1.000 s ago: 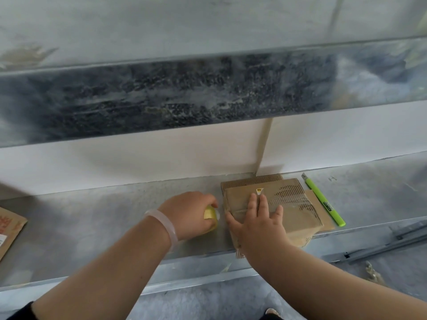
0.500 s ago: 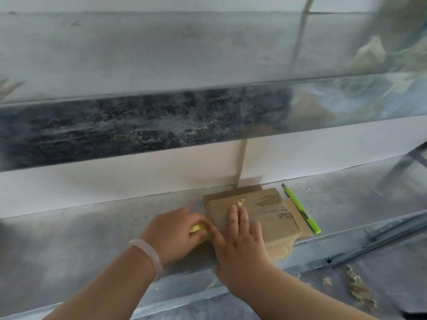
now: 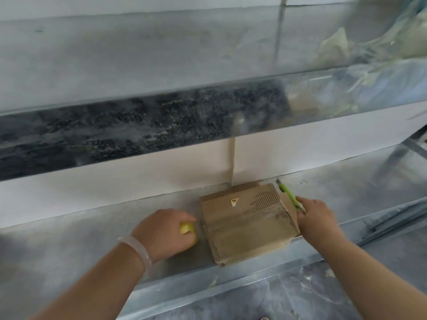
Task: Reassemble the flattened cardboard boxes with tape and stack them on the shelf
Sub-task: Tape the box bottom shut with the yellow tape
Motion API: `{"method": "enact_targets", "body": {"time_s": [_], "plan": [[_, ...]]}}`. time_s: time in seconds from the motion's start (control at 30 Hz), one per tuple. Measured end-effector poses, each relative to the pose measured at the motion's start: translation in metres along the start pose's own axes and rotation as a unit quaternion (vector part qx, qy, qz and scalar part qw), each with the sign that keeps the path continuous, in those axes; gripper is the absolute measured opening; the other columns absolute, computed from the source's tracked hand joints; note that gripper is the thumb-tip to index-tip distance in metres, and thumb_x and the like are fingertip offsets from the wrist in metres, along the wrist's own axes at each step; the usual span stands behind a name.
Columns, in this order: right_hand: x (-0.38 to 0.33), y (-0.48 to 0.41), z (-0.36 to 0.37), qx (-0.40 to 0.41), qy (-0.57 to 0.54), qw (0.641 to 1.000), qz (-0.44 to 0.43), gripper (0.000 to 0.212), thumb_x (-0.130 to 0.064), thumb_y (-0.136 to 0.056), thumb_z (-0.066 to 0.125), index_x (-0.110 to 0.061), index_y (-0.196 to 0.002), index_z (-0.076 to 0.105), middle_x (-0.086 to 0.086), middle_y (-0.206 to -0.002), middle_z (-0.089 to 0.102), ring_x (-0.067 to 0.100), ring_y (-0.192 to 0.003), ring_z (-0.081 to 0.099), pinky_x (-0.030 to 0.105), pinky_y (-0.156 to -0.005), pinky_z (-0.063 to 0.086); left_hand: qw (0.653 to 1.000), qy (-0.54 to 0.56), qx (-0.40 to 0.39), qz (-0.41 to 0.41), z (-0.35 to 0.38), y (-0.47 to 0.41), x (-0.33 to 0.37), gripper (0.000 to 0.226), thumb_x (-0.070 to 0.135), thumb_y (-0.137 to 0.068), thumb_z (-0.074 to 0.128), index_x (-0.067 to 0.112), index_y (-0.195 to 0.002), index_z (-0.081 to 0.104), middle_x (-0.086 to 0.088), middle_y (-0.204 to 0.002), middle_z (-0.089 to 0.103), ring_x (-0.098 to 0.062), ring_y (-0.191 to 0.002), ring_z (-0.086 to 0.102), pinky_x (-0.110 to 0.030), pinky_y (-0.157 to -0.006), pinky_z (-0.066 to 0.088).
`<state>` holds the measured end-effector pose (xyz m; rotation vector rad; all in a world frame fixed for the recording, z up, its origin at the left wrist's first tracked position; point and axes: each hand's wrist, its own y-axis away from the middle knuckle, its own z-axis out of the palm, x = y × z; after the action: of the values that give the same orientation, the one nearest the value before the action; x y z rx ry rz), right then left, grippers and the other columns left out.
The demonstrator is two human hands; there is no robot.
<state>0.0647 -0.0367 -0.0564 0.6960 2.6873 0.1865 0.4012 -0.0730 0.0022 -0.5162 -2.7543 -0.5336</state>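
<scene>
Galvanised metal shelf [image 3: 69, 227], white wall [image 3: 115, 176] behind, second shelf [image 3: 138, 65] overhead with crumpled plastic sheeting [image 3: 369, 42] at its right end.

Layout, all relative to the cardboard box [image 3: 245, 225]:
- Box sits closed on the lower shelf, near corner at the front lip. Glossy film across its top reads as tape already down.
- Flat cardboard [image 3: 240, 189] lies under it, showing behind and to the right.
- Left hand [image 3: 164, 232], just left of the box: fingers curled round a yellow tape roll [image 3: 186, 228], knuckles resting on the shelf. Pale bracelet [image 3: 136, 247] on that wrist.
- Right hand [image 3: 314, 218], just right of the box: fingers curled over the near end of a green knife [image 3: 287, 192]. Looks like a pinch grip, though the knuckles hide the contact itself.
- Can't tell whether a tape strip runs from roll to box; the gap is too blurred.

My read: seam is taped, next step is cutting the tape free.

Risks:
- Nothing holds the box down. A tug on the tape or a knock from the knife hand could slide it off the front lip.
- If the strip is slack when cut, it may fold back on itself and stick, wasting the length.
- Blade passes close to the left fingers on the roll. An angled cut toward them is the injury case.
- Cutting too near the box could nick the cardboard or lift the tape edge.
</scene>
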Motion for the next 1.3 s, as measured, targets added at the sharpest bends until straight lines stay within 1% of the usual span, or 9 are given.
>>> {"method": "enact_targets", "body": {"time_s": [0.1,0.17,0.27,0.4,0.5,0.67,0.77,0.93,1.3], "plan": [[0.004,-0.006,0.014,0.023,0.067,0.997,-0.021,0.030,-0.028,-0.099,0.040,-0.022,-0.124,0.056,0.007,-0.107,0.056,0.026,-0.096,0.050,0.039,-0.087,0.044,0.999,-0.050,0.001,0.008,0.004,-0.005,0.007,0.040,0.058,-0.081,0.057,0.039,-0.116,0.063,0.009,-0.106,0.056,-0.013,-0.097,0.056,-0.025,-0.079,0.043],[0.003,-0.008,0.018,0.051,0.057,0.997,-0.020,0.022,-0.022,-0.097,0.046,-0.019,-0.117,0.055,0.004,-0.097,0.053,0.023,-0.089,0.050,0.038,-0.079,0.047,0.996,-0.088,0.000,0.014,0.006,-0.008,0.012,0.039,0.060,-0.081,0.057,0.037,-0.112,0.064,0.010,-0.099,0.051,-0.014,-0.090,0.056,-0.028,-0.077,0.047],[0.004,-0.010,0.020,0.051,0.047,0.998,-0.005,0.034,-0.011,-0.094,0.047,-0.015,-0.128,0.050,0.009,-0.106,0.058,0.028,-0.096,0.055,0.042,-0.083,0.048,0.993,-0.119,0.006,0.018,0.009,-0.010,0.018,0.032,0.055,-0.083,0.054,0.034,-0.105,0.065,0.008,-0.095,0.052,-0.016,-0.084,0.057,-0.032,-0.075,0.050],[-0.008,0.003,-0.011,0.139,-0.205,0.967,0.059,0.042,-0.001,-0.092,0.040,-0.010,-0.131,0.050,0.018,-0.113,0.059,0.034,-0.091,0.057,0.047,-0.078,0.051,0.993,-0.117,0.010,0.024,0.010,-0.010,0.017,0.029,0.054,-0.085,0.051,0.035,-0.102,0.066,0.011,-0.087,0.045,-0.013,-0.077,0.053,-0.029,-0.069,0.049],[-0.043,0.041,-0.029,0.169,-0.275,0.945,-0.045,0.028,-0.016,-0.099,0.040,-0.016,-0.122,0.055,0.007,-0.107,0.059,0.027,-0.090,0.055,0.041,-0.077,0.046,0.993,-0.119,0.012,0.024,0.011,-0.009,0.018,0.031,0.054,-0.087,0.046,0.035,-0.105,0.064,0.009,-0.091,0.049,-0.013,-0.079,0.055,-0.031,-0.072,0.051],[-0.101,0.081,-0.003,0.073,-0.134,0.960,-0.235,0.025,-0.038,-0.100,0.038,-0.026,-0.113,0.057,-0.013,-0.095,0.055,0.005,-0.078,0.052,0.023,-0.064,0.039,0.991,-0.131,0.009,0.019,0.013,-0.011,0.020,0.034,0.054,-0.091,0.040,0.037,-0.110,0.062,0.008,-0.100,0.055,-0.016,-0.085,0.058,-0.033,-0.075,0.053],[-0.101,0.076,0.024,0.092,-0.093,0.963,-0.237,0.024,-0.034,-0.101,0.041,-0.020,-0.108,0.059,-0.006,-0.095,0.062,0.019,-0.085,0.060,0.030,-0.073,0.044,0.989,-0.146,-0.001,0.011,0.011,-0.008,0.017,0.036,0.051,-0.091,0.043,0.034,-0.116,0.063,0.006,-0.102,0.062,-0.019,-0.090,0.061,-0.032,-0.078,0.053],[-0.092,0.071,0.046,0.187,-0.096,0.943,-0.259,0.031,-0.033,-0.097,0.039,-0.014,-0.097,0.063,-0.001,-0.081,0.066,0.026,-0.071,0.063,0.036,-0.067,0.051,0.989,-0.142,-0.034,-0.023,0.001,-0.005,-0.003,0.043,0.053,-0.090,0.048,0.037,-0.130,0.056,0.007,-0.127,0.060,-0.018,-0.116,0.057,-0.032,-0.092,0.045],[-0.093,0.067,0.048,0.200,-0.085,0.935,-0.280,0.032,-0.033,-0.097,0.037,-0.013,-0.100,0.063,-0.001,-0.081,0.066,0.024,-0.072,0.062,0.035,-0.068,0.050,0.985,-0.169,-0.017,0.001,0.004,-0.002,-0.013,0.043,0.060,-0.087,0.050,0.043,-0.126,0.055,0.014,-0.120,0.052,-0.015,-0.109,0.054,-0.032,-0.084,0.045]]}}
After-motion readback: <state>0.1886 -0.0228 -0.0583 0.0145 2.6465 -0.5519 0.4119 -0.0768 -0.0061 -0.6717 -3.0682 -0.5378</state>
